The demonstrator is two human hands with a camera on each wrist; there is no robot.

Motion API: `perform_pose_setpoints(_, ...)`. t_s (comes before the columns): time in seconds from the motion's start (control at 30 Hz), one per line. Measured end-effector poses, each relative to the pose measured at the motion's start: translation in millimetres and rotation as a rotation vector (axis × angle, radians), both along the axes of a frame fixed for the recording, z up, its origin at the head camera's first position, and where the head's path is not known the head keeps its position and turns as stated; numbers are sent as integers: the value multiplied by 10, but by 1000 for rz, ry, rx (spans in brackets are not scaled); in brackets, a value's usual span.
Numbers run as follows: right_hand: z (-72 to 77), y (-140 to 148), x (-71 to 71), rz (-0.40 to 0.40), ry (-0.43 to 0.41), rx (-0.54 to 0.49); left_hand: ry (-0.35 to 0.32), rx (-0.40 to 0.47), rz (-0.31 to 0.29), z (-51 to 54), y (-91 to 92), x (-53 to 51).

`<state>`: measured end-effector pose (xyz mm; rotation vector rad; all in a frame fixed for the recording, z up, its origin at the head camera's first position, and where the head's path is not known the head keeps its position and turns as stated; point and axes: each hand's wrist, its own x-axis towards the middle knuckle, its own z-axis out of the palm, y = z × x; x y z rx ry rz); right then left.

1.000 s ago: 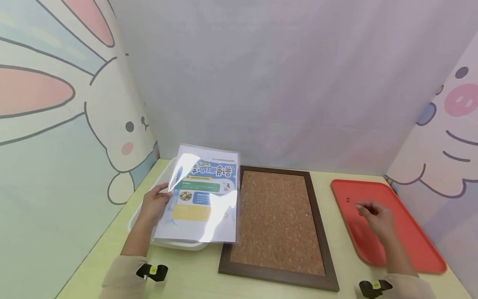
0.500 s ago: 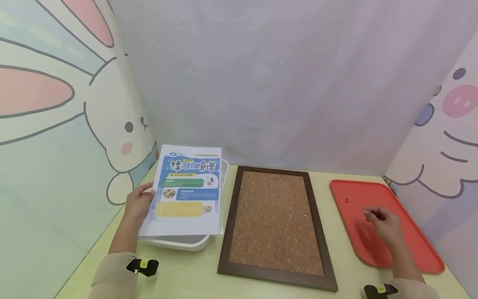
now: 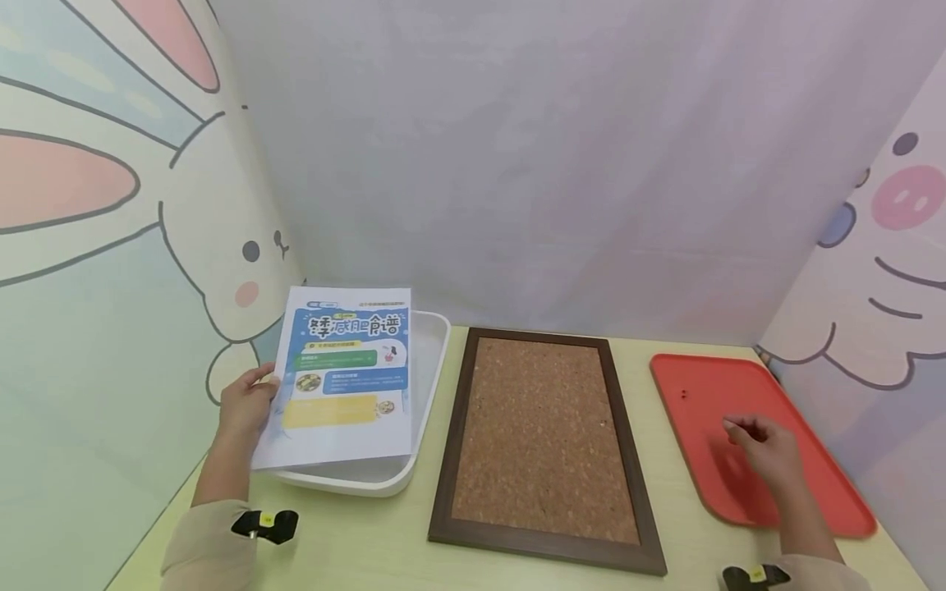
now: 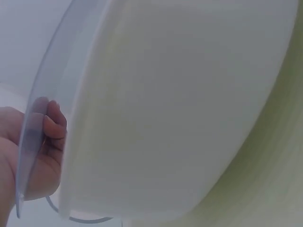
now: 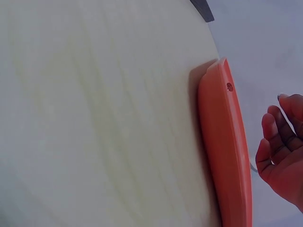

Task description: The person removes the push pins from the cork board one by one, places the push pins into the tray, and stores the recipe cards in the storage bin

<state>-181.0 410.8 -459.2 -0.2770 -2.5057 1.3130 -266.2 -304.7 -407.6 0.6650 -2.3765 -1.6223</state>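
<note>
My left hand (image 3: 246, 404) grips the left edge of a laminated poster sheet (image 3: 332, 443), thumb on the printed side. Its blue header carries large Chinese lettering. The sheet is tilted over a white plastic basin (image 3: 429, 394), covering much of it. In the left wrist view, the clear sheet edge (image 4: 35, 94) passes between the thumb and curled fingers, next to the basin wall (image 4: 156, 109). My right hand (image 3: 769, 451) hovers over a red tray (image 3: 783, 410), fingers loosely curled. In the right wrist view, thumb and fingertips are apart; nothing held can be made out.
A cork board (image 3: 547, 443) in a dark wooden frame lies between basin and tray on the pale yellow table (image 3: 384, 542). Tiny dark marks (image 3: 683, 395) show on the tray's left part. A grey curtain (image 3: 517, 164) and printed side walls close in the table.
My left hand has carried the poster sheet leftward over the basin, uncovering the basin's right side and the cork board's left edge. My right hand has shifted slightly right and down over the tray.
</note>
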Motion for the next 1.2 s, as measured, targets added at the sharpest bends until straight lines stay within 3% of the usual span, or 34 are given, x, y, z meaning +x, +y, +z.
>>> perform_pose_setpoints(0.3,-49,15,11,-19,-53,12,-9,-9,1,83,-181,45)
perform_pose_setpoints(0.6,-65,26,11,-19,-54,-43,77,-196,-77,81,-132,-1)
perform_pose_setpoints(0.8,-87,34,17,-24,-59,19,135,-288,-117,26,-64,-29)
perform_pose_setpoints(0.9,-112,46,22,-24,-51,30,120,-289,-131,-19,-36,-51)
perform_pose_setpoints(1.03,-129,60,24,-12,-43,-29,92,-273,-136,-58,-16,-103)
perform_pose_setpoints(1.2,-109,81,23,-16,-37,-57,123,-326,-170,-62,5,-153)
